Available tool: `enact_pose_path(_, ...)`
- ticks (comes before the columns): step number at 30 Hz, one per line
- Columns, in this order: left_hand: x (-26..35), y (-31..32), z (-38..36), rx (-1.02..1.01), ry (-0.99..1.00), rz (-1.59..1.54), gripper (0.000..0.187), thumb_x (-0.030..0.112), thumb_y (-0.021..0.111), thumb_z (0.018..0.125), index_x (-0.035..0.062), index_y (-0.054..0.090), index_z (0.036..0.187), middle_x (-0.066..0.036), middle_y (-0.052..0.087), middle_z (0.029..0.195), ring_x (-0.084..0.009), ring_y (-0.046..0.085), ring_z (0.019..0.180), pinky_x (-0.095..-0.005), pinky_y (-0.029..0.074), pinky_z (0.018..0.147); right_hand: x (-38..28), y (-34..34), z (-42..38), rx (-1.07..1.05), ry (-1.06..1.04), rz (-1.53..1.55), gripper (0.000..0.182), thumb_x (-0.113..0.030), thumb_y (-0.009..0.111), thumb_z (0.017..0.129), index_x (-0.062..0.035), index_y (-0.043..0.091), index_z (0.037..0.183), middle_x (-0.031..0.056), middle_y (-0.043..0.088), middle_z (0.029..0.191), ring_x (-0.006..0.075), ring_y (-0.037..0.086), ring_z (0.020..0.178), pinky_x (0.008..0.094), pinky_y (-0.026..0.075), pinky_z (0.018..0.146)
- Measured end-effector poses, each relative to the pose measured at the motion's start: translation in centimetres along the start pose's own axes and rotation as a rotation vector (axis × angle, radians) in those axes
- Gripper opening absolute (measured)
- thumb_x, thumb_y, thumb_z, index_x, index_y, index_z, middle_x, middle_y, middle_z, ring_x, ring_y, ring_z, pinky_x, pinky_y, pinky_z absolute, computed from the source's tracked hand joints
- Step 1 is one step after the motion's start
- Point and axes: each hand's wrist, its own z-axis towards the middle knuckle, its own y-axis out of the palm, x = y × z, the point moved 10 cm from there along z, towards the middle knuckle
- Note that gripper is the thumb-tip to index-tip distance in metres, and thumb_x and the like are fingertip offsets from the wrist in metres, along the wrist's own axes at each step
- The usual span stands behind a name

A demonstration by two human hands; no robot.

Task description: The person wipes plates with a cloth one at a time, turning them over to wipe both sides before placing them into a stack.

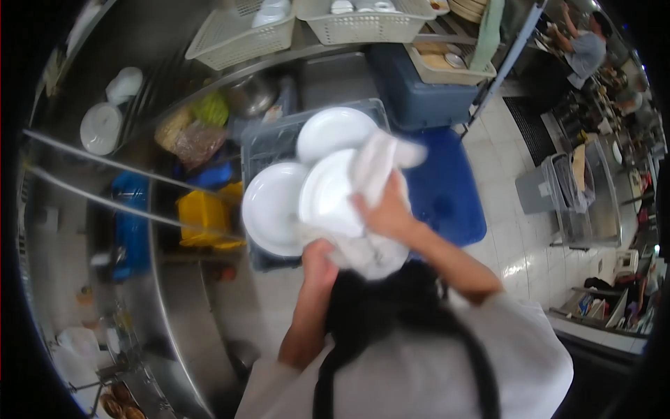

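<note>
A white plate [326, 194] is held in front of me, tilted over a grey crate [252, 150]. My left hand [319, 258] is closed on its near edge, with part of a whitish cloth [373, 171] between. My right hand [387, 209] grips the cloth against the plate's right side; the cloth's far end is blurred by motion. Below, two more white plates, a far plate [335, 135] and a left plate [274, 209], lie at the crate. The held plate partly covers both.
Cream baskets [363, 29] with white dishes stand on the shelf ahead. A blue lid or bin [447, 188] is right of the crate, a yellow container [204, 218] left. Metal rails [132, 172] cross the left side. Another person [588, 49] stands far right.
</note>
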Motion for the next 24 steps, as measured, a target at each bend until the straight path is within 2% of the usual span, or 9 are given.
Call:
enact_pose_path(1,-0.7,-1.3,0.2,0.005,-0.017,0.011,0.049,-0.003,0.044,0.063,-0.0026,0.052,0.111,-0.010,0.059,0.101,-0.0270,0.060,0.099,-0.0405,0.049,0.094,-1.0,2.9,0.3,-0.078,0.036,0.120,0.082,-0.046,0.059,0.087,0.0054,0.028,0.142,0.0318,0.029,0.144,0.0453,0.027,0.134,0.0435,0.020,0.114)
enact_pose_path(3,-1.3,-3.3,2.7,-0.057,-0.071,-0.114,0.052,-0.001,0.044,0.065,-0.0031,0.052,0.116,-0.012,0.059,0.108,-0.0278,0.058,0.105,-0.0424,0.047,0.097,-7.6,5.0,-4.6,-0.185,-0.424,0.060,0.080,-0.047,0.054,0.090,0.0057,0.026,0.143,0.0303,0.030,0.144,0.0460,0.029,0.134,0.0448,0.018,0.115)
enact_pose_path(6,0.1,-0.6,1.9,-0.038,-0.005,-0.114,0.059,0.002,0.044,0.064,-0.0042,0.049,0.123,-0.015,0.058,0.119,-0.0307,0.055,0.115,-0.0443,0.043,0.103,-3.1,4.0,-8.7,-0.434,-0.181,-0.285,0.076,-0.048,0.048,0.093,0.0058,0.026,0.143,0.0288,0.031,0.144,0.0456,0.029,0.134,0.0466,0.017,0.115)
enact_pose_path(8,-0.2,-1.9,1.2,0.045,0.032,-0.127,0.065,0.001,0.043,0.061,-0.0040,0.047,0.126,-0.015,0.057,0.123,-0.0319,0.053,0.118,-0.0449,0.041,0.105,0.1,-0.6,-8.0,-0.230,-0.147,-0.489,0.069,-0.047,0.042,0.096,0.0058,0.034,0.140,0.0261,0.028,0.147,0.0431,0.025,0.137,0.0467,0.017,0.116)
enact_pose_path(10,-0.2,-2.3,0.6,0.029,0.041,-0.131,0.062,0.002,0.043,0.066,-0.0031,0.046,0.127,-0.015,0.056,0.124,-0.0318,0.053,0.118,-0.0451,0.041,0.105,0.5,-5.1,-4.4,0.039,-0.324,-0.792,0.061,-0.042,0.041,0.097,0.0075,0.043,0.133,0.0267,0.047,0.134,0.0411,0.033,0.133,0.0469,0.019,0.114)
enact_pose_path(12,-0.2,-1.8,0.6,0.003,0.043,-0.130,0.059,0.002,0.044,0.070,-0.0022,0.045,0.129,-0.015,0.056,0.126,-0.0316,0.053,0.118,-0.0454,0.041,0.105,5.1,-6.3,-0.1,-0.201,0.409,0.330,0.054,-0.043,0.041,0.099,-0.0021,0.049,0.133,0.0137,0.054,0.133,0.0261,0.055,0.119,0.0430,0.038,0.104)
enact_pose_path(13,-0.9,-1.1,0.7,-0.042,-0.042,-0.141,0.052,0.005,0.045,0.078,-0.0015,0.045,0.130,-0.015,0.056,0.126,-0.0314,0.053,0.118,-0.0456,0.041,0.105,2.5,-3.7,2.1,-0.357,0.332,1.090,0.058,-0.048,0.042,0.098,-0.0054,0.045,0.137,0.0087,0.053,0.134,0.0220,0.054,0.120,0.0408,0.044,0.100)
enact_pose_path(19,-1.2,-1.4,3.0,-0.002,-0.025,0.039,0.041,0.021,0.045,0.096,-0.0010,0.045,0.130,-0.015,0.055,0.127,-0.0301,0.055,0.116,-0.0450,0.043,0.103,-0.2,3.9,-7.0,-0.457,0.576,1.433,0.064,-0.050,0.040,0.098,-0.0031,0.038,0.141,0.0111,0.052,0.135,0.0247,0.053,0.121,0.0418,0.039,0.105)
enact_pose_path(24,0.1,-3.0,2.3,0.073,-0.025,0.046,0.039,0.022,0.044,0.097,-0.0009,0.047,0.128,-0.015,0.056,0.125,-0.0287,0.057,0.113,-0.0435,0.046,0.100,-2.9,-7.8,-10.0,-0.495,0.441,1.305,0.071,-0.055,0.032,0.098,-0.0009,0.034,0.143,0.0154,0.045,0.141,0.0277,0.044,0.131,0.0452,0.030,0.111)
